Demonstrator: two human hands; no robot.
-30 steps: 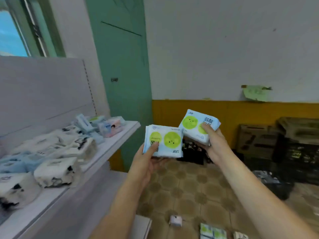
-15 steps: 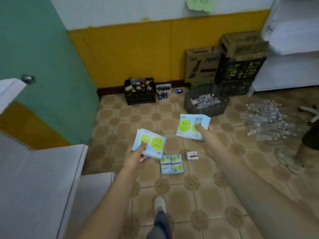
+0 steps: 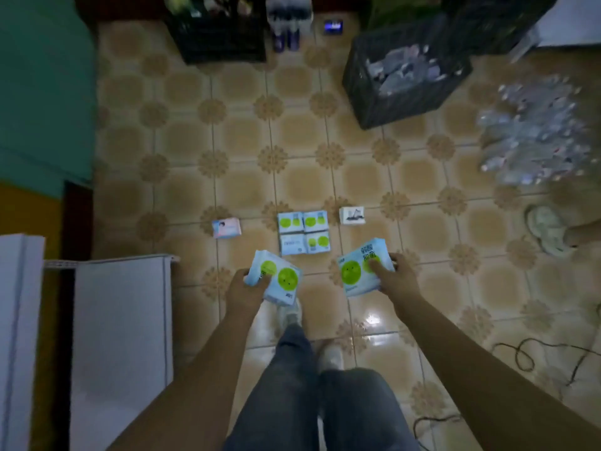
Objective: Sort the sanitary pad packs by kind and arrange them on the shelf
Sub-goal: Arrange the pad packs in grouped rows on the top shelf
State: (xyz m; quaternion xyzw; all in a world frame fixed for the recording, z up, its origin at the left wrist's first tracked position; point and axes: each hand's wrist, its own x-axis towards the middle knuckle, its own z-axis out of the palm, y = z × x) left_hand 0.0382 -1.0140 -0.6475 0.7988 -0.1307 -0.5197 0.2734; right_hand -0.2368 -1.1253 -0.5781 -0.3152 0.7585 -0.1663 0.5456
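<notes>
While the left hand (image 3: 242, 288) and right hand (image 3: 395, 278) are each pinching a green-dot pack (image 3: 276, 278) (image 3: 362, 271) in a closed grip, four matching packs (image 3: 304, 232) are lying on the floor just beyond; keeping like faces aligned is probably helping the sorting.

dark Chinese characters on right-hand pack (image 3: 364, 270), too blurred to read, other packs' print illegible

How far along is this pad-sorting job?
Done: four green-dot packs lie grouped on the floor, apparently sorted by kind. In hand: the left hand and right hand each grip another green-dot pack. Left: a pink pack and a white pack lie apart; no floor pack is shelved yet.
</notes>
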